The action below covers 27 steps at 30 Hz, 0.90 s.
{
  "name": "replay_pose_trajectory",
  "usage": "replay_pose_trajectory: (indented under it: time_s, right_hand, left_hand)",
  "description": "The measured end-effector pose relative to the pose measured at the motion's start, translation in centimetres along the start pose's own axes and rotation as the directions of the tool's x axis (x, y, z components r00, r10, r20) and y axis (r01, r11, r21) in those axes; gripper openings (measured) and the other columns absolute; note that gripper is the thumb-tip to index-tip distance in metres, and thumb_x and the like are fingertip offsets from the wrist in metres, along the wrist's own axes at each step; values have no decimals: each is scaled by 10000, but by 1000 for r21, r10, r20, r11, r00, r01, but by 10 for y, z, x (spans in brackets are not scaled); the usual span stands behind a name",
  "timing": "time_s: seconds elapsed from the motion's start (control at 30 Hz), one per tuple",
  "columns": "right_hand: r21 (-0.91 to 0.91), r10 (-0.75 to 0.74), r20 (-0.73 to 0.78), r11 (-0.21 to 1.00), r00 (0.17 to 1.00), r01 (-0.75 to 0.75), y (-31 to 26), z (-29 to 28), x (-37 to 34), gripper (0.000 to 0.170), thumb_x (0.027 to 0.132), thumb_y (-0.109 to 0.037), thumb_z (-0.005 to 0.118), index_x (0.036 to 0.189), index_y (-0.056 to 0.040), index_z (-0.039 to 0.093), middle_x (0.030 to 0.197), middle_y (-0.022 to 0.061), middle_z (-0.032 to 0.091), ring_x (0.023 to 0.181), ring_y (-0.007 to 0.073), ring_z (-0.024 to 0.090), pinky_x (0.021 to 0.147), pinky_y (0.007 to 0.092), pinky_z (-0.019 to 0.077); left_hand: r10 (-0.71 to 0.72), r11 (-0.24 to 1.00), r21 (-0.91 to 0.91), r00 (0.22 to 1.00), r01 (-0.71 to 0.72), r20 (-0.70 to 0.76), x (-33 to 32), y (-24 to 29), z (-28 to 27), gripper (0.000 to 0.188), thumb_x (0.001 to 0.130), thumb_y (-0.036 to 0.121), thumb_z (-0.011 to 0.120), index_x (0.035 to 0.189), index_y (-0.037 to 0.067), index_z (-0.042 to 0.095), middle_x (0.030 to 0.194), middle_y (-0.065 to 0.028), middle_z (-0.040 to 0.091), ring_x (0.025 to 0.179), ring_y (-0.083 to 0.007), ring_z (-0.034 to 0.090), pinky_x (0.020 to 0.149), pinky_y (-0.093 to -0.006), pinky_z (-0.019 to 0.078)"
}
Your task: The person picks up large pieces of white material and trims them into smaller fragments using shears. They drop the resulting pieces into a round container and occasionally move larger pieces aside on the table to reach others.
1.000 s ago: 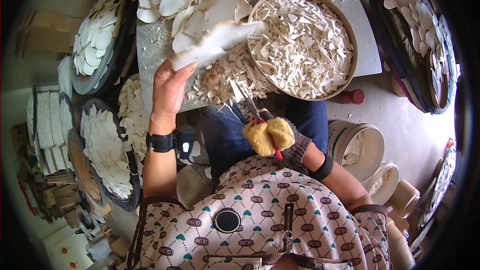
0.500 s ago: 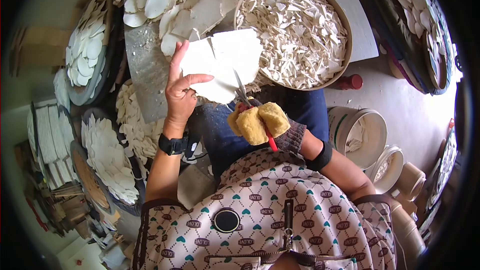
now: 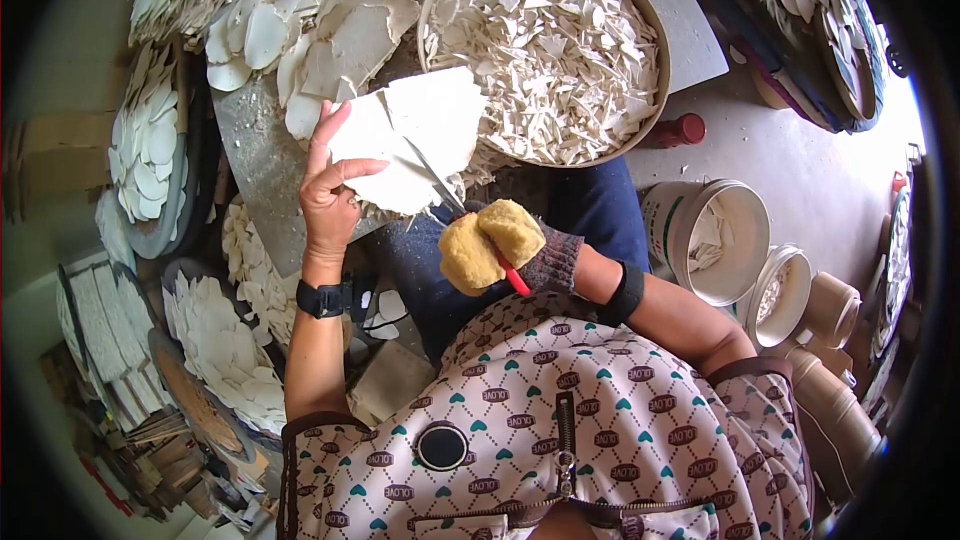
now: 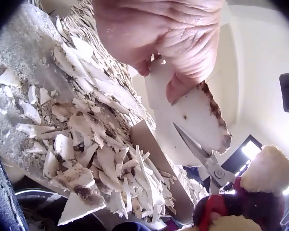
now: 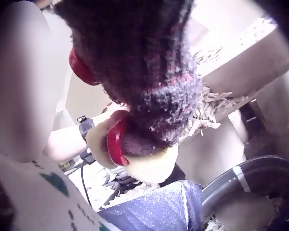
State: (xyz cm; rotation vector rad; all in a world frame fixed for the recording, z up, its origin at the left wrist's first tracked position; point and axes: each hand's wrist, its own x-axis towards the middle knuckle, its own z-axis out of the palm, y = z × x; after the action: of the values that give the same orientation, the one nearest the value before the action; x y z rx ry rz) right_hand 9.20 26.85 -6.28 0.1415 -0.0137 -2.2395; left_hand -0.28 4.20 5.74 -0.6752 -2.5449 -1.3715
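Scissor-work: pinching the thin, white, ragged-edged sheet [image 3: 430, 125] at eleven o'clock in the bare left hand [image 3: 330, 198], clamping the gloved, yellow-padded right hand [image 3: 522, 246] round red-handled metal scissors [image 4: 218, 173]; ideally keeping the pinch firm, clear of cutting.

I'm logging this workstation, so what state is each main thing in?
White sheet: held up, one edge ragged and browned
Left hand: pinching the sheet
Scissors: gripped, a blade overlapping the sheet
Right hand: gloved, gripping the scissors
Round container: heaped with white pieces
White bucket: uncovered, partly filled
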Motion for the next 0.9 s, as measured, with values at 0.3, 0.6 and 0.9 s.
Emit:
replay_pose_trajectory:
  time_s: [0.3, 0.6, 0.9]
  right_hand:
    - [-657, -199, 110, 720, 974, 221, -7, 30, 5, 207, 853, -77, 560, 1036, 19, 560, 1052, 113, 593, 956, 184, 587, 866, 314, 478]
    - [-597, -189, 66, 779, 980, 191, -11, 22, 1, 239, 844, -114, 582, 1044, 13, 551, 1018, 100, 591, 931, 173, 579, 841, 297, 476]
    - [-181, -75, -31, 981, 997, 69, 7, 30, -12, 221, 874, -47, 476, 1075, 27, 529, 1063, 129, 572, 958, 225, 584, 884, 353, 470]
  left_hand:
    - [80, 987, 145, 993, -66, -90, -1, 7, -1, 204, 670, -19, 661, 783, 149, 687, 1246, -74, 497, 1243, -285, 352, 1020, -370, 306]
    - [-663, 623, -673, 726, 399, -183, -35, 29, 3, 220, 818, 29, 589, 1027, -16, 539, 966, -77, 606, 789, -111, 591, 682, -242, 489]
    - [-716, 459, -766, 697, 451, -19, -45, 62, 20, 328, 828, 52, 550, 1139, 21, 451, 1009, -93, 590, 815, -154, 611, 630, -262, 525]
